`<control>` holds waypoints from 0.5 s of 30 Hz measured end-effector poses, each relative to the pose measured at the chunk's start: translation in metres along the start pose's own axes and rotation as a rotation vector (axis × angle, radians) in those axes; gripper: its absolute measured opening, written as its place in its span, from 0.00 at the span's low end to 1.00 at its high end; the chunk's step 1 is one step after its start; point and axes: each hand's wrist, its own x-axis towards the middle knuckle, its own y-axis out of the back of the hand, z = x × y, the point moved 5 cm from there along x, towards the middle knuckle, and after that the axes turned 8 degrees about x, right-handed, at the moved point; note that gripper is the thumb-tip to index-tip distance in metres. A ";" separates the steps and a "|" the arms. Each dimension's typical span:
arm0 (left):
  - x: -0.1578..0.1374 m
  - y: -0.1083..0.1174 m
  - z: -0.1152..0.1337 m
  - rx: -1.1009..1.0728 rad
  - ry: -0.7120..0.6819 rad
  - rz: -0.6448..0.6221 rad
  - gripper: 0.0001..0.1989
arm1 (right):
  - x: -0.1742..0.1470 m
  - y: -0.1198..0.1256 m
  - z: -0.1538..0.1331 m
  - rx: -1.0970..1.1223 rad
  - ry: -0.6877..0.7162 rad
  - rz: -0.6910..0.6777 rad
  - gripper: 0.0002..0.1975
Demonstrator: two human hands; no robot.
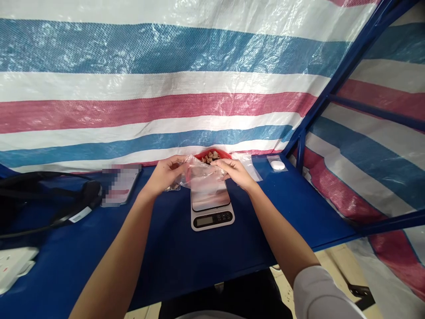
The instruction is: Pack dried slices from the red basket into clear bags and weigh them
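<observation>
A clear plastic bag (pixel 204 173) is stretched between my two hands above a white digital kitchen scale (pixel 212 219). My left hand (pixel 169 173) pinches the bag's left side, and my right hand (pixel 234 170) grips its right edge with fingers closed. Behind the bag sits a red bowl (pixel 226 154) holding pale brown dried pieces (pixel 210 156); the bag and hands hide its lower part. The scale's metal plate lies bare below the bag, and its display shows no readable figure. Next to my left hand, a small clear bag (pixel 173 188) lies partly hidden.
Flat clear bags (pixel 249 166) lie right of the bowl, near a white earbud case (pixel 277 165). At left are a blurred packet (pixel 120 186), a black strap (pixel 76 204) and a white power strip (pixel 16 266). Striped sheeting (pixel 159 106) hangs behind the blue table (pixel 172 266).
</observation>
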 end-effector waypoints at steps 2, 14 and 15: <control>0.004 0.007 0.003 0.045 -0.024 -0.031 0.23 | 0.009 -0.007 -0.006 -0.082 0.052 -0.024 0.21; 0.024 0.011 -0.011 0.055 -0.089 -0.190 0.19 | 0.048 -0.034 -0.010 -0.468 0.269 -0.062 0.14; 0.024 0.010 -0.013 0.051 -0.087 -0.210 0.18 | 0.049 -0.035 -0.009 -0.475 0.276 -0.070 0.13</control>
